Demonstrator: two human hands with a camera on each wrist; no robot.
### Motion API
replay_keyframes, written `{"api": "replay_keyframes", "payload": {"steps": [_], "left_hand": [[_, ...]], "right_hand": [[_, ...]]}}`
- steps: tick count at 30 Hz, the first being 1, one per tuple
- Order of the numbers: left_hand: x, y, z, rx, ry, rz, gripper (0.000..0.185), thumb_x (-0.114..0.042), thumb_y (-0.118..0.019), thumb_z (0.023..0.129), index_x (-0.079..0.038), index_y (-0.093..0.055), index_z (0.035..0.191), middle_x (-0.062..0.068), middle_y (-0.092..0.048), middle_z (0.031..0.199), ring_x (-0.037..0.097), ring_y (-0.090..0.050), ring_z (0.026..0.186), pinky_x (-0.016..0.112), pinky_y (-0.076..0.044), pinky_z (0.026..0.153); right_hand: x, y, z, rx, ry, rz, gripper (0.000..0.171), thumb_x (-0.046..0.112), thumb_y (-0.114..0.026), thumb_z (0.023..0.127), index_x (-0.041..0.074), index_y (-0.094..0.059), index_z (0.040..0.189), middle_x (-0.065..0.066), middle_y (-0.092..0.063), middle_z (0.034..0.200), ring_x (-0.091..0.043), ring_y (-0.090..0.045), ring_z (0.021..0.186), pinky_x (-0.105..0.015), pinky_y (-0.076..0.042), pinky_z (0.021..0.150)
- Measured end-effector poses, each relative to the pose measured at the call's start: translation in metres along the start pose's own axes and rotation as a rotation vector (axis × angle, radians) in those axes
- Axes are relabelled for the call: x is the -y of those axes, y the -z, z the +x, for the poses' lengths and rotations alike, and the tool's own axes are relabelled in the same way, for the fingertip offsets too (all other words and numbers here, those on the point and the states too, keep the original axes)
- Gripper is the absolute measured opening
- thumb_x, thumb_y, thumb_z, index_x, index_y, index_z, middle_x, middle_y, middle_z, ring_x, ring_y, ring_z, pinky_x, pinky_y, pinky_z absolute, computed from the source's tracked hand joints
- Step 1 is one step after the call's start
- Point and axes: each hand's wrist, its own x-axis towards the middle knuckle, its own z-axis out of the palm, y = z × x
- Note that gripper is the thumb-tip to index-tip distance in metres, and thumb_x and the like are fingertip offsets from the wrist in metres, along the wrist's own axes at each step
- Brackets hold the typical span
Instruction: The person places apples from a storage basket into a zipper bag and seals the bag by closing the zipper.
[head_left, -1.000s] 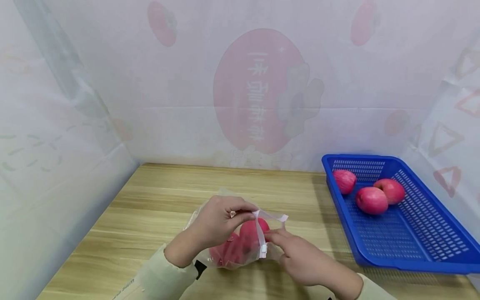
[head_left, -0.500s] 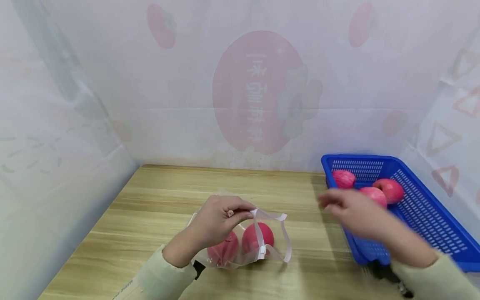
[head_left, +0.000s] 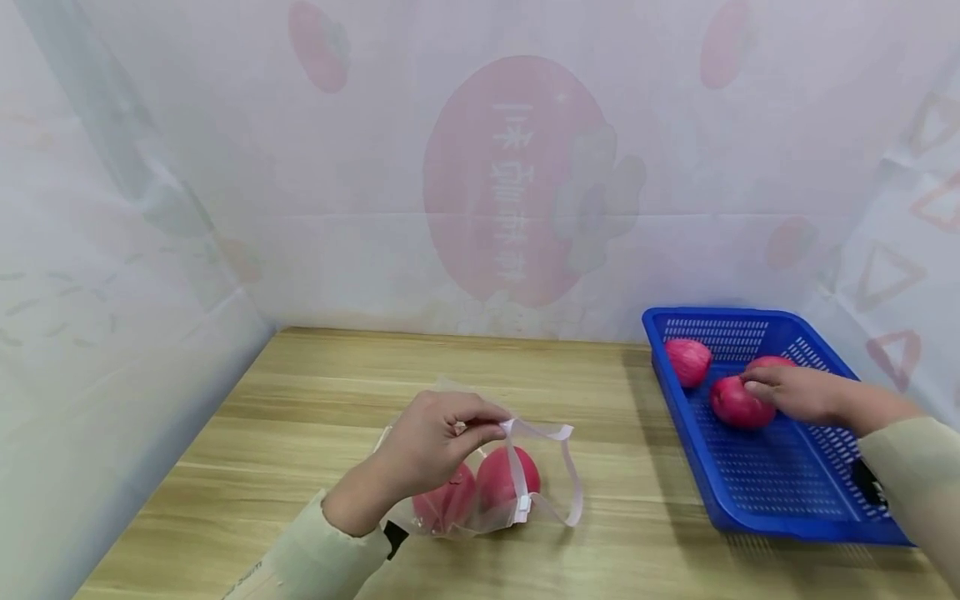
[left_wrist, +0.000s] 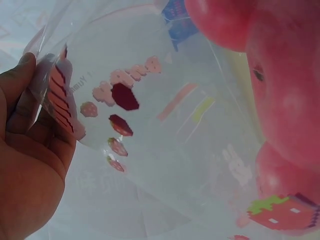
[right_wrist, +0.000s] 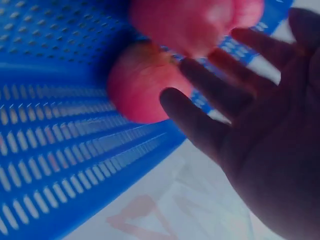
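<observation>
I wear long pale cream-green sleeves on both arms. My left sleeve (head_left: 315, 554) carries a small black tab at the cuff and dark lettering lower down. My right sleeve (head_left: 911, 471) carries a black tab near its cuff. Both hands are bare.

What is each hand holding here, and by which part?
The left hand pinches the clear bag by its top rim. The right hand holds nothing; its fingers reach over an apple in the basket.

Right hand (head_left: 798, 393) left the bag (head_left: 480, 479), crossed to the blue basket (head_left: 787, 492); fingers now spread over the front apple (head_left: 735, 404) (contact unclear). Bag mouth sags open.
</observation>
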Motion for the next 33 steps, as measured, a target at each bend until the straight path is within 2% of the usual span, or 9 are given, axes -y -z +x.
{"api": "replay_keyframes", "payload": {"steps": [3, 7, 11, 14, 17, 22, 28, 30, 33], "left_hand": [[0.001, 0.002, -0.001, 0.0, 0.006, 0.007, 0.014, -0.003, -0.075, 0.088, -0.01, -0.078, 0.1, -0.005, -0.074, 0.092, 0.003, -0.063, 0.074, 0.02, -0.052, 0.064], [0.002, 0.003, -0.003, 0.003, 0.013, 0.005, 0.014, -0.004, -0.075, 0.089, -0.009, -0.077, 0.101, -0.004, -0.074, 0.093, 0.003, -0.065, 0.076, 0.02, -0.052, 0.062], [0.002, 0.003, -0.005, 0.009, 0.025, 0.002, 0.014, -0.005, -0.075, 0.089, -0.009, -0.077, 0.102, -0.004, -0.074, 0.093, 0.003, -0.064, 0.075, 0.021, -0.052, 0.061], [0.002, 0.004, -0.005, 0.009, 0.032, 0.008, 0.014, -0.004, -0.075, 0.088, -0.009, -0.077, 0.102, -0.004, -0.074, 0.094, 0.002, -0.064, 0.075, 0.021, -0.052, 0.061], [0.001, 0.004, -0.004, 0.011, 0.037, 0.013, 0.015, -0.003, -0.076, 0.088, -0.009, -0.077, 0.102, -0.004, -0.074, 0.094, 0.002, -0.065, 0.077, 0.022, -0.053, 0.062], [0.0, 0.003, -0.004, 0.015, 0.048, 0.006, 0.016, -0.003, -0.076, 0.087, -0.009, -0.077, 0.102, -0.005, -0.074, 0.094, 0.002, -0.065, 0.077, 0.022, -0.053, 0.062], [0.0, 0.004, -0.004, 0.017, 0.04, 0.004, 0.015, -0.004, -0.076, 0.088, -0.009, -0.077, 0.101, -0.004, -0.074, 0.094, 0.003, -0.06, 0.07, 0.022, -0.052, 0.061], [0.001, 0.003, -0.004, 0.018, 0.033, 0.005, 0.014, -0.004, -0.076, 0.088, -0.009, -0.077, 0.101, -0.003, -0.074, 0.094, 0.004, -0.058, 0.069, 0.021, -0.052, 0.061], [0.001, 0.004, -0.003, 0.022, 0.031, 0.0, 0.014, -0.005, -0.076, 0.088, -0.01, -0.077, 0.101, -0.002, -0.074, 0.093, 0.004, -0.058, 0.069, 0.021, -0.052, 0.061]], "right_hand": [[0.006, -0.002, 0.001, -0.012, 0.038, -0.006, 0.041, 0.019, -0.052, 0.103, -0.013, -0.056, 0.129, -0.037, -0.052, 0.127, -0.06, -0.043, 0.119, -0.071, -0.037, 0.093], [0.014, -0.001, 0.0, 0.067, 0.078, -0.024, 0.034, 0.012, -0.056, 0.099, -0.009, -0.062, 0.125, -0.035, -0.053, 0.125, -0.054, -0.047, 0.115, -0.067, -0.041, 0.091], [0.018, -0.001, -0.001, 0.078, 0.093, -0.004, 0.025, 0.002, -0.057, 0.094, -0.003, -0.069, 0.114, -0.025, -0.054, 0.116, -0.042, -0.05, 0.102, -0.049, -0.048, 0.081], [0.02, -0.002, -0.001, 0.106, 0.063, 0.058, 0.032, -0.002, -0.058, 0.089, -0.002, -0.068, 0.12, -0.02, -0.052, 0.112, -0.035, -0.048, 0.096, -0.04, -0.044, 0.073], [0.02, -0.001, -0.001, 0.134, 0.035, 0.066, 0.038, -0.001, -0.061, 0.086, -0.004, -0.065, 0.124, -0.021, -0.056, 0.113, -0.036, -0.052, 0.097, -0.045, -0.048, 0.076], [0.019, 0.0, 0.0, 0.138, 0.001, -0.001, 0.038, 0.007, -0.066, 0.09, -0.008, -0.062, 0.125, -0.029, -0.062, 0.115, -0.047, -0.056, 0.107, -0.063, -0.045, 0.087], [0.015, -0.007, 0.001, 0.095, 0.108, -0.069, 0.046, 0.017, -0.077, 0.086, -0.002, -0.065, 0.126, -0.026, -0.062, 0.117, -0.04, -0.059, 0.103, -0.061, -0.048, 0.085], [0.013, -0.007, 0.002, 0.106, 0.111, -0.087, 0.047, 0.023, -0.078, 0.087, 0.0, -0.066, 0.126, -0.024, -0.062, 0.116, -0.039, -0.059, 0.103, -0.061, -0.048, 0.086], [0.01, -0.006, 0.003, 0.122, 0.08, -0.114, 0.055, 0.035, -0.074, 0.09, -0.005, -0.064, 0.126, -0.025, -0.063, 0.113, -0.041, -0.06, 0.103, -0.063, -0.046, 0.087]]}}
